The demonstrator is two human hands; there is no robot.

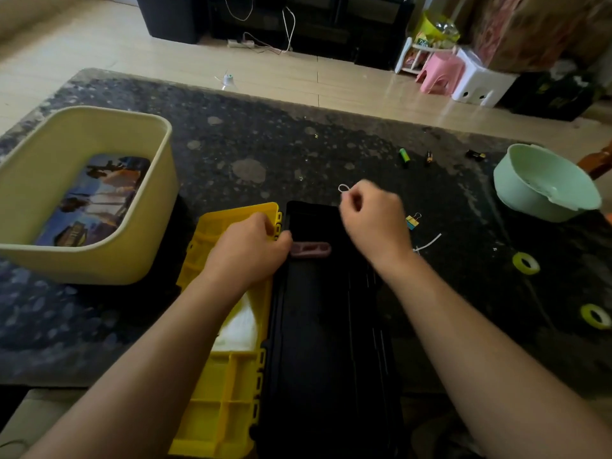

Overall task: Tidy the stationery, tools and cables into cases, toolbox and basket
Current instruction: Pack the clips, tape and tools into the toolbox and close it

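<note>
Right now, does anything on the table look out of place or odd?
Nothing spilled or damaged. Loose bits lie right of the toolbox: batteries, a clip, a white tie, two tape rolls. The right hand pinches a small white loop.

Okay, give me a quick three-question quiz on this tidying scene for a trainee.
1. True or false: the left hand holds the edge of the yellow toolbox lid.
2. Count: how many yellow tape rolls lie on the table?
3. The right hand pinches: A a screwdriver, B a small white loop, C a pen.
Key: 1 true; 2 two; 3 B.
</note>
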